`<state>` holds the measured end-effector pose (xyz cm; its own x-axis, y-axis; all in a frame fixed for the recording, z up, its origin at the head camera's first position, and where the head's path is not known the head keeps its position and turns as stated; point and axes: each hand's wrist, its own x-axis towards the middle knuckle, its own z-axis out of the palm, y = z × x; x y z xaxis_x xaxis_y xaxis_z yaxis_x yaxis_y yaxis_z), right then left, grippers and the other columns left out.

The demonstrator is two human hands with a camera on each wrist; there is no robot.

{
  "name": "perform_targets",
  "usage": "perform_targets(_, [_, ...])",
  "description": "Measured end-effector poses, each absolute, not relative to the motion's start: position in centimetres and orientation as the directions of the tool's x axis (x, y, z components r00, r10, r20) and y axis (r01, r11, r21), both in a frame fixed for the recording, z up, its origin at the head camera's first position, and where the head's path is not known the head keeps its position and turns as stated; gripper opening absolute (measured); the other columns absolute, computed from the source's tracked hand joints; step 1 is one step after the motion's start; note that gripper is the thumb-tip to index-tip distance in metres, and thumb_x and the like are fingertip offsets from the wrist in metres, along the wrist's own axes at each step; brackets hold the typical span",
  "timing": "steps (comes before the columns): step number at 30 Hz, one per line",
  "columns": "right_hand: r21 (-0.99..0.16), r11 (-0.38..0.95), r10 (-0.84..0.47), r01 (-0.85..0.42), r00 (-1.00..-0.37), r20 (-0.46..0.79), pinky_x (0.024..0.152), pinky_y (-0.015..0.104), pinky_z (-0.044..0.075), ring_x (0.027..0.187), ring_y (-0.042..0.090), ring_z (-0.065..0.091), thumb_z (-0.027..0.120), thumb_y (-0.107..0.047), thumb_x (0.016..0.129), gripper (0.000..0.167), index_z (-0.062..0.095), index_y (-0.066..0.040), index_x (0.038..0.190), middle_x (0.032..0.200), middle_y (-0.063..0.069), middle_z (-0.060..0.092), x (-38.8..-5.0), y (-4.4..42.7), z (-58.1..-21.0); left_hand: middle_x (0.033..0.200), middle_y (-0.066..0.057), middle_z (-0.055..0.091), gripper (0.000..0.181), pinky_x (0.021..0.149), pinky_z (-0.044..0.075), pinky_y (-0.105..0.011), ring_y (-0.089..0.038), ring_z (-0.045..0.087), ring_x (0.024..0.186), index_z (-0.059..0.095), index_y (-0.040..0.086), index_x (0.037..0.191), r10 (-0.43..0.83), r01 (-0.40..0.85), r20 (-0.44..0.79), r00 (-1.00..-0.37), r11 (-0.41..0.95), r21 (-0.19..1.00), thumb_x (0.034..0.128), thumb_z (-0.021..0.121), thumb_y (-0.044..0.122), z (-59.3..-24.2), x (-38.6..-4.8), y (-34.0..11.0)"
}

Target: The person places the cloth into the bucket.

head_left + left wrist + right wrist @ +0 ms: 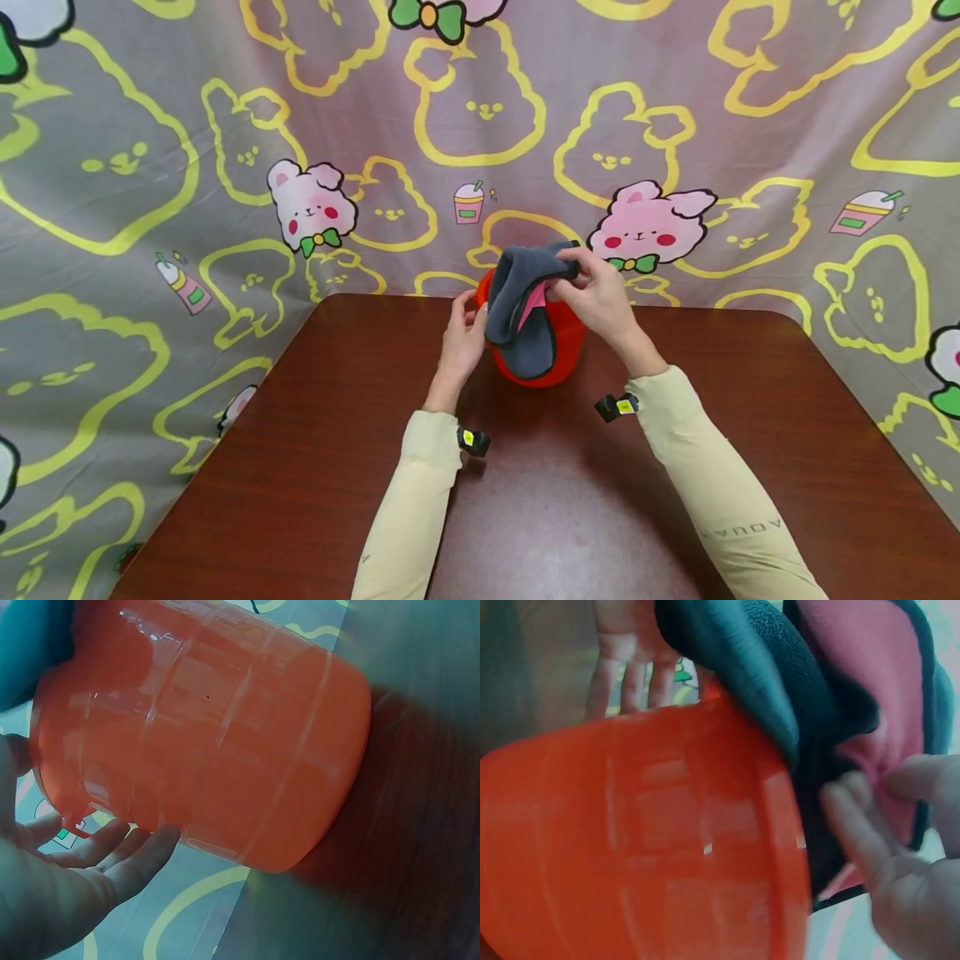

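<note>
A red plastic bucket point(566, 346) stands toward the far side of the table. A grey cloth with a pink side and dark edging point(517, 283) hangs over its rim, one flap down the front. My right hand point(600, 296) pinches the cloth at the bucket's right, by its pink part; in the right wrist view the fingers point(862, 825) press into its folds. At the bucket's left side is my left hand point(461, 337), holding it with the thumb at the rim and the fingers point(139, 862) along the outer wall. The cloth hides the bucket's inside.
The brown table point(337, 467) runs up to a patterned curtain point(375, 108) close behind the bucket. Small black devices, one a wrist camera point(474, 442), sit at both cuffs.
</note>
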<state>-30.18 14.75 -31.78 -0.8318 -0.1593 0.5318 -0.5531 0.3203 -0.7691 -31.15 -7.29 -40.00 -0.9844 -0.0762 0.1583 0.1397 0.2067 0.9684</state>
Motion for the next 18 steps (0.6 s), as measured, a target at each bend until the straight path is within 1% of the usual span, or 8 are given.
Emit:
perform_targets(2, [-0.836, 0.301, -0.158, -0.458, -0.889, 0.43, 0.08, 0.023, 0.057, 0.082, 0.02, 0.074, 0.063, -0.01, 0.093, 0.033, 0.058, -0.005, 0.125, 0.113, 0.022, 0.064, -30.7, 15.0, -32.1, 0.12, -0.012, 0.063, 0.047, 0.09, 0.056, -0.043, -0.026, 0.068, 0.102, 0.042, 0.028, 0.142, -0.071, 0.137, 0.152, -0.986, 0.19, 0.972, 0.0991, 0.054, 0.043, -40.0, -31.1, -7.3])
perform_targets(4, [-0.888, 0.285, -0.151, -0.36, -0.932, 0.329, 0.084, 0.026, 0.057, 0.086, 0.02, 0.074, 0.062, -0.011, 0.094, 0.039, 0.053, -0.007, 0.132, 0.117, 0.024, 0.063, -31.2, 15.5, -32.3, 0.122, -0.012, 0.062, 0.048, 0.091, 0.056, -0.046, -0.028, 0.068, 0.103, 0.041, 0.028, 0.142, -0.056, 0.138, 0.149, -0.987, 0.165, 0.977, 0.0989, 0.055, 0.043, -40.0, -31.1, -7.3])
perform_targets(7, [-0.931, 0.261, -0.132, -0.256, -0.965, 0.229, 0.087, 0.032, 0.056, 0.097, 0.026, 0.072, 0.059, -0.009, 0.097, 0.049, 0.043, -0.01, 0.143, 0.125, 0.026, 0.059, -31.5, 16.5, -32.5, 0.123, -0.015, 0.062, 0.049, 0.091, 0.055, -0.053, -0.031, 0.067, 0.105, 0.04, 0.027, 0.143, -0.034, 0.149, 0.154, -0.987, 0.132, 0.98, 0.0988, 0.055, 0.042, -39.9, -31.1, -7.2])
perform_targets(9, [-0.931, 0.272, -0.12, -0.243, -0.969, 0.218, 0.089, 0.033, 0.055, 0.105, 0.03, 0.07, 0.057, -0.011, 0.098, 0.052, 0.038, -0.011, 0.147, 0.13, 0.025, 0.057, -31.5, 17.1, -32.4, 0.124, -0.015, 0.062, 0.049, 0.09, 0.054, -0.055, -0.031, 0.067, 0.105, 0.041, 0.027, 0.143, -0.029, 0.154, 0.159, -0.987, 0.129, 0.98, 0.0985, 0.055, 0.042, -39.9, -31.1, -7.2])
perform_targets(11, [-0.929, 0.273, -0.106, -0.252, -0.967, 0.231, 0.089, 0.035, 0.055, 0.107, 0.031, 0.068, 0.056, -0.013, 0.099, 0.051, 0.037, -0.011, 0.147, 0.133, 0.025, 0.056, -31.4, 17.6, -32.3, 0.124, -0.015, 0.062, 0.05, 0.09, 0.054, -0.055, -0.03, 0.066, 0.105, 0.041, 0.027, 0.143, -0.025, 0.155, 0.16, -0.987, 0.13, 0.979, 0.098, 0.055, 0.043, -39.9, -31.1, -7.2])
perform_targets(13, [-0.921, 0.281, -0.089, -0.27, -0.963, 0.255, 0.088, 0.035, 0.055, 0.102, 0.025, 0.07, 0.055, -0.017, 0.1, 0.048, 0.04, -0.011, 0.145, 0.133, 0.023, 0.056, -31.2, 18.2, -32.2, 0.124, -0.014, 0.061, 0.05, 0.091, 0.054, -0.055, -0.03, 0.065, 0.106, 0.041, 0.028, 0.143, -0.018, 0.148, 0.152, -0.988, 0.139, 0.979, 0.0976, 0.055, 0.044, -39.9, -31.1, -7.3])
perform_targets(15, [-0.909, 0.296, -0.08, -0.294, -0.956, 0.283, 0.086, 0.035, 0.056, 0.093, 0.017, 0.071, 0.055, -0.02, 0.1, 0.046, 0.042, -0.01, 0.143, 0.131, 0.022, 0.058, -30.9, 18.7, -32.1, 0.126, -0.013, 0.06, 0.052, 0.092, 0.054, -0.053, -0.032, 0.063, 0.111, 0.039, 0.029, 0.144, 0.001, 0.14, 0.142, -0.99, 0.164, 0.976, 0.0977, 0.054, 0.046, -39.8, -31.1, -7.6])
perform_targets(18, [-0.889, 0.323, -0.084, -0.326, -0.945, 0.316, 0.083, 0.033, 0.058, 0.087, 0.014, 0.072, 0.055, -0.021, 0.1, 0.044, 0.045, -0.008, 0.14, 0.126, 0.023, 0.06, -30.7, 19.6, -32.1, 0.128, -0.011, 0.059, 0.053, 0.095, 0.053, -0.049, -0.033, 0.061, 0.115, 0.037, 0.028, 0.145, 0.023, 0.143, 0.142, -0.99, 0.25, 0.958, 0.0981, 0.052, 0.048, -39.4, -31.0, -8.2])
